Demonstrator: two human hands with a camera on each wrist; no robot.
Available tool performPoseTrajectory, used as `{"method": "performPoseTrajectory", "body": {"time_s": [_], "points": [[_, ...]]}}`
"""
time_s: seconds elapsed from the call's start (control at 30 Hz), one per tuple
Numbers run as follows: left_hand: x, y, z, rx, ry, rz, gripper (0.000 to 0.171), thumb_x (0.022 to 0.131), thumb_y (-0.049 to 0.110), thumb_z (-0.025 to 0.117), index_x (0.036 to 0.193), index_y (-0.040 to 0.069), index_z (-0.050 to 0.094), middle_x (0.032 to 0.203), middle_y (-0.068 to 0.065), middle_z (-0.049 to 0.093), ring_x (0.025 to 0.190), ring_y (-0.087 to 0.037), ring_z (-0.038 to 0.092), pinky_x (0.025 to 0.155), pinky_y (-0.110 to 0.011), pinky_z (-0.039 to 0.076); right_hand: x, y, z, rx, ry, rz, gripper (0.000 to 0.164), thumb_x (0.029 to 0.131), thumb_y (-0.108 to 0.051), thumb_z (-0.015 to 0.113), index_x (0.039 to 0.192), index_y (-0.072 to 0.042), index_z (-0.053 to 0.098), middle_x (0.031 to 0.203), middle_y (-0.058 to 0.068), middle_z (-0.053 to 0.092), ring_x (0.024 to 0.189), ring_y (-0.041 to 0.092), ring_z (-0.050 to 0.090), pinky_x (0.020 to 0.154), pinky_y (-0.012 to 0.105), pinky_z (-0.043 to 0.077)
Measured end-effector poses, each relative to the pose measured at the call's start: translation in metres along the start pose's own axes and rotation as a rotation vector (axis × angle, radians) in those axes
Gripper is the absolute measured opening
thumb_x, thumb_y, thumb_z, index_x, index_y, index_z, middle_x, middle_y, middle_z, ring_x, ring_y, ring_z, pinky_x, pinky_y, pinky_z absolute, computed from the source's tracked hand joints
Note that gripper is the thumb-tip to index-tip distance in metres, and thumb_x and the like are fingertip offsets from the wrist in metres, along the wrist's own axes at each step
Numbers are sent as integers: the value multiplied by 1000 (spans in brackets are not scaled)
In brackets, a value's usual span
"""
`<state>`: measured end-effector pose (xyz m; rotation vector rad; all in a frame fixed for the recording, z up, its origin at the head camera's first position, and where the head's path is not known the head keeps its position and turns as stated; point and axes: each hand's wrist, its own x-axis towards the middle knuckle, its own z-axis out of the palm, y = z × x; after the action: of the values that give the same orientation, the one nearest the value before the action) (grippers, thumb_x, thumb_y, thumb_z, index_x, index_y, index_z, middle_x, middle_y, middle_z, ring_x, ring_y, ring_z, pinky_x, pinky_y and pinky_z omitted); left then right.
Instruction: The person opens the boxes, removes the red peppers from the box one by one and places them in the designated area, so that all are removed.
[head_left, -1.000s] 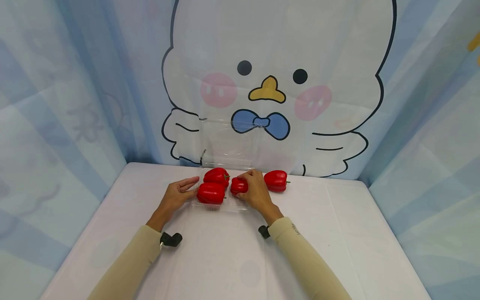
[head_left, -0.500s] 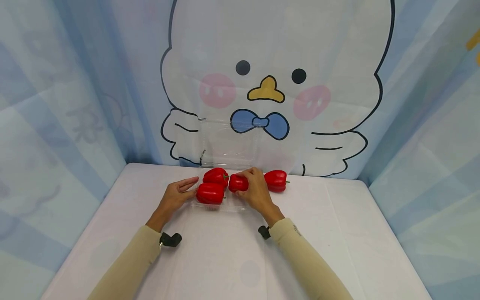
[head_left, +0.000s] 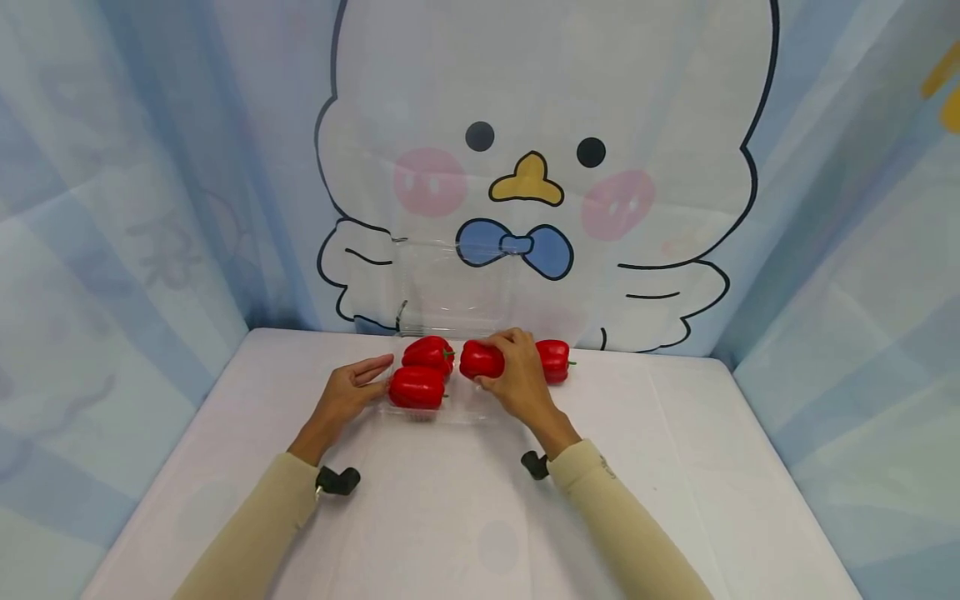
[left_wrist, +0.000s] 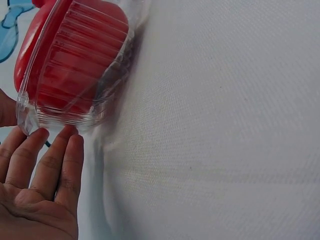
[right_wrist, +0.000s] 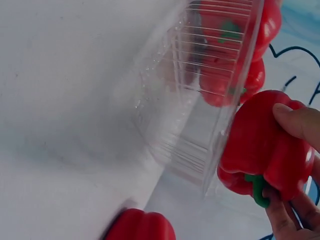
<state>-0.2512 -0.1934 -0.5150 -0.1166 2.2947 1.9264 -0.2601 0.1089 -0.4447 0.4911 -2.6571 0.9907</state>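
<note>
My right hand (head_left: 517,375) grips a red bell pepper (head_left: 480,359) over the right half of a clear plastic clamshell box (head_left: 476,410). In the right wrist view, that pepper's green stem (right_wrist: 259,190) points down the frame, and its body sits at the box rim. Two more red bell peppers fill the left half: a front one (head_left: 416,388) and a back one (head_left: 426,353). With nearly straight fingers, my left hand (head_left: 351,390) touches the box's left end; in the left wrist view, its fingertips (left_wrist: 70,132) meet the ribbed plastic wall.
Another red bell pepper (head_left: 555,361) lies on the white-covered table (head_left: 450,517) right of the box, partly behind my right hand. The box's clear lid (head_left: 457,287) stands raised at the back against a cartoon-printed curtain (head_left: 675,100).
My right hand has lifted the bell pepper slightly and moved it a little to the right, so more of it shows. The left hand stays at the box's left end.
</note>
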Motion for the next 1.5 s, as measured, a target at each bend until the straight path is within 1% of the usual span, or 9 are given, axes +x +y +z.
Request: {"method": "performPoseTrajectory", "body": {"time_s": [0.13,0.27,0.5,0.73,0.9,1.0,1.17,1.4,1.5], "points": [[-1,0,0,-2,-7,4,58,102,18,73,157,15,55,161,-7,55,152,-28,50,113,-38,50,-3,0,-8,3,26,-2,60,76,-12,97,131,-12,74,135,11,64,133,33,53,98,53,64],[-2,1,-1,7,-8,0,58,102,19,72,157,16,54,161,-7,54,154,-29,48,115,-40,49,-6,2,-15,-14,48,-14,61,77,-13,96,133,-12,73,136,11,64,133,33,53,100,55,62],[-2,2,-3,13,-17,-1,59,102,20,72,158,16,53,162,-7,53,154,-29,47,116,-41,48,-16,9,-27,-8,63,-8,62,77,-12,96,134,-14,72,137,9,63,135,33,52,99,55,63],[0,-1,-7,-10,-56,14,62,101,23,74,159,16,52,163,-7,52,154,-28,48,114,-38,48,-27,22,-35,-16,81,20,57,79,-12,95,132,-12,74,135,11,64,133,34,53,102,56,61],[0,-4,-10,-35,-91,18,64,101,20,74,160,16,50,165,-8,49,155,-28,46,112,-34,49,-34,31,-41,-30,95,54,59,78,-12,96,132,-12,74,137,12,63,135,35,52,99,57,63],[-1,-3,-11,-47,-111,21,65,101,18,74,161,14,48,166,-9,47,155,-30,46,111,-33,50,-39,36,-44,-52,110,66,61,76,-12,96,133,-12,73,138,13,62,136,36,52,97,58,63],[-2,-1,-12,-47,-136,25,65,102,16,72,162,13,46,168,-10,46,155,-30,45,111,-33,50,-45,46,-46,-63,131,67,61,75,-11,97,131,-10,74,136,15,63,134,37,52,96,59,63],[-1,0,-11,-51,-143,6,66,102,16,72,163,13,45,168,-10,44,156,-31,44,112,-35,49,-51,67,-44,-74,127,88,60,77,-12,96,132,-12,73,135,13,63,132,35,53,98,57,63],[-2,2,-10,-51,-144,0,66,102,15,72,163,13,45,169,-9,44,156,-31,44,113,-35,49,-54,72,-44,-83,125,97,61,76,-11,96,133,-11,73,135,14,63,130,35,53,98,58,63]]}}
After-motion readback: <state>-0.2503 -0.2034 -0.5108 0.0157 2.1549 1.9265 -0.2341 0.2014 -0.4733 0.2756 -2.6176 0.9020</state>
